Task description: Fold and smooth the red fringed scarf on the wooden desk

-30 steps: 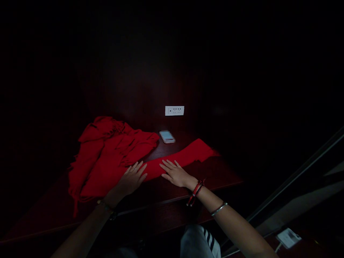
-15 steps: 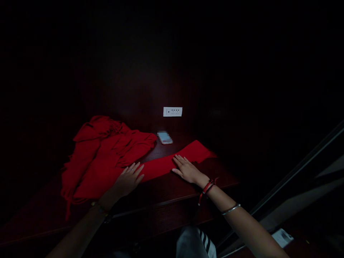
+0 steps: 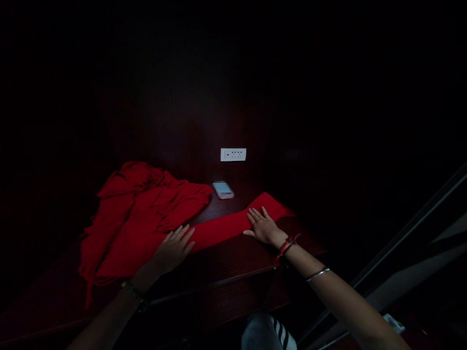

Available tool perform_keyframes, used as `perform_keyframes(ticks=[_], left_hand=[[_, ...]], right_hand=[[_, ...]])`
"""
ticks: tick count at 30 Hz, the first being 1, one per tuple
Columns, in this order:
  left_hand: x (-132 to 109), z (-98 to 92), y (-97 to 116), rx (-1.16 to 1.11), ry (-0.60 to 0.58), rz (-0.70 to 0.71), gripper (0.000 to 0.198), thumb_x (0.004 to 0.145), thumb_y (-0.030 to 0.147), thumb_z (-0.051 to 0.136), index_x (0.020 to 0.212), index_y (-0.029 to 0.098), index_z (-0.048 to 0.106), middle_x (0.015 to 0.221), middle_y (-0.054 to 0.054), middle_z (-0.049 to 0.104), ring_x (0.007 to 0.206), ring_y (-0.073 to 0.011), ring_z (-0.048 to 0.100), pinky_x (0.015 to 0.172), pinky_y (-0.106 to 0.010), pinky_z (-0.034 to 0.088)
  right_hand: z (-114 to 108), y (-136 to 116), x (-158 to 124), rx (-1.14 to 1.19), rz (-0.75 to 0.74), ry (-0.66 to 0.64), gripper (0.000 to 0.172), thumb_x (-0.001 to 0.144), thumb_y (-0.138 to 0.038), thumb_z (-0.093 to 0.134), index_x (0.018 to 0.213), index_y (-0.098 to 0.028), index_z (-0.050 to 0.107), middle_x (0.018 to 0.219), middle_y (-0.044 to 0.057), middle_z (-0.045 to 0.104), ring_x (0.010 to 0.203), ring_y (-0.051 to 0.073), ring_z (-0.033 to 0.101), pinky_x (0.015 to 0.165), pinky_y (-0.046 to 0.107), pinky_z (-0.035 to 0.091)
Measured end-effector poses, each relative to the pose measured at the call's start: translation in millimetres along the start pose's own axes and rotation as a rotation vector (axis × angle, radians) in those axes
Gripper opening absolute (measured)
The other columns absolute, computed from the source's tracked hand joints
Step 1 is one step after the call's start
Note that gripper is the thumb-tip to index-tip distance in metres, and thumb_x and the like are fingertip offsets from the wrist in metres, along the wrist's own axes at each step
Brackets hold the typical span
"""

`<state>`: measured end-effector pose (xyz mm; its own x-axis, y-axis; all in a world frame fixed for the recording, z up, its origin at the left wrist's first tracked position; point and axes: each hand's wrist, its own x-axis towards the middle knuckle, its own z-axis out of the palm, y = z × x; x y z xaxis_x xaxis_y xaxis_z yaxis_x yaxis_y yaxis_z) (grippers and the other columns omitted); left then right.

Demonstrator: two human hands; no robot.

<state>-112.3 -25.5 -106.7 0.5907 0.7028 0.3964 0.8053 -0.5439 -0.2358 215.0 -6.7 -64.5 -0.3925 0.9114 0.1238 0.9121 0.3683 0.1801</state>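
Observation:
A red fringed cloth, which looks like a scarf [image 3: 219,230], lies as a long narrow strip across the dark wooden desk. Its left part runs into a crumpled heap of the same red fabric [image 3: 131,214]; where one ends and the other begins is hard to make out. My left hand [image 3: 173,250] rests flat on the left part of the strip, fingers stretched out. Toward its right end, my right hand [image 3: 261,227] presses down with spread fingers. Neither hand grips the fabric.
Behind the strip a phone-like object [image 3: 223,190], blurred out, lies on the desk [image 3: 233,260]. A white socket panel [image 3: 233,154] is on the back wall. My knee in striped trousers [image 3: 266,333] shows below the front edge. Deep shadow hides the sides.
My right hand has slid to the right along the red strip, its fingers now more spread. The left hand stays nearly in place on the fabric.

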Motion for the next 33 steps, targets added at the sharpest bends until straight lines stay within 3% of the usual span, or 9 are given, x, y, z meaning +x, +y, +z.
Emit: perform_keyframes(ticks=[4,10,12,15,18,20,25,33], left_hand=[[0.0,-1.6,0.4,0.027,-0.004,-0.006,0.042,0.088,0.034,0.022,0.117,0.018,0.047,0.126,-0.01,0.044,0.117,-0.0231,0.038,0.091,-0.041,0.034],[0.5,-2.9,0.5,0.056,-0.017,0.01,0.04,0.087,0.031,0.025,0.117,0.018,0.048,0.127,-0.01,0.043,0.119,-0.0235,0.035,0.092,-0.039,0.033],[0.5,-3.5,0.1,0.052,-0.027,-0.003,0.039,0.087,0.03,0.026,0.117,0.017,0.048,0.127,-0.01,0.043,0.118,-0.0233,0.036,0.093,-0.039,0.033],[1.4,-6.2,0.7,0.044,-0.079,0.02,0.039,0.087,0.028,0.027,0.117,0.017,0.048,0.128,-0.011,0.041,0.118,-0.0242,0.035,0.093,-0.041,0.032],[5.4,-12.9,3.1,0.014,-0.128,-0.001,0.039,0.087,0.029,0.026,0.119,0.018,0.047,0.129,-0.011,0.04,0.12,-0.0241,0.033,0.093,-0.041,0.032],[10.2,-19.7,3.7,-0.015,-0.153,-0.051,0.042,0.087,0.032,0.027,0.123,0.019,0.042,0.131,-0.011,0.037,0.121,-0.0235,0.031,0.093,-0.041,0.032],[22.1,-37.2,-6.9,-0.182,-0.279,-0.041,0.045,0.084,0.041,0.032,0.124,0.021,0.04,0.132,-0.011,0.035,0.12,-0.0237,0.033,0.094,-0.04,0.031],[40.1,-49.9,-20.9,-0.408,-0.296,0.072,0.026,0.08,0.029,0.039,0.087,0.017,0.061,0.104,-0.007,0.058,0.097,-0.0166,0.052,0.088,-0.027,0.037]], right_hand=[[-5.0,28.4,-5.0,0.005,0.078,-0.029,0.074,0.08,-0.062,0.017,0.132,-0.01,0.026,0.138,0.013,0.018,0.127,0.026,0.009,0.101,0.047,0.004],[-10.5,60.4,-8.1,0.107,0.245,-0.034,0.078,0.077,-0.066,0.017,0.134,-0.012,0.021,0.14,0.014,0.015,0.127,0.031,0.009,0.099,0.049,0.013],[-14.8,51.5,-11.4,0.099,0.207,0.057,0.076,0.078,-0.063,0.023,0.133,-0.01,0.025,0.139,0.016,0.018,0.127,0.03,0.009,0.1,0.048,0.013],[-20.4,18.1,-17.9,0.088,-0.022,0.198,0.065,0.08,-0.051,0.036,0.13,-0.01,0.03,0.137,0.016,0.025,0.127,0.027,0.013,0.101,0.044,0.014],[-19.5,-21.1,-21.6,0.124,-0.308,0.243,0.051,0.081,-0.035,0.043,0.127,-0.014,0.036,0.132,0.012,0.035,0.123,0.022,0.026,0.101,0.038,0.021],[-15.4,-40.4,-21.2,0.144,-0.391,0.26,0.041,0.082,-0.026,0.044,0.121,-0.014,0.043,0.125,0.011,0.045,0.117,0.019,0.036,0.099,0.035,0.027],[-7.5,-54.9,-16.0,0.159,-0.38,0.26,0.028,0.086,-0.018,0.037,0.108,-0.013,0.053,0.104,0.01,0.058,0.098,0.016,0.052,0.085,0.028,0.04],[-17.1,-44.5,-15.1,0.033,-0.33,0.184,0.025,0.087,-0.016,0.037,0.105,-0.013,0.053,0.094,0.011,0.06,0.09,0.015,0.054,0.079,0.027,0.041]])
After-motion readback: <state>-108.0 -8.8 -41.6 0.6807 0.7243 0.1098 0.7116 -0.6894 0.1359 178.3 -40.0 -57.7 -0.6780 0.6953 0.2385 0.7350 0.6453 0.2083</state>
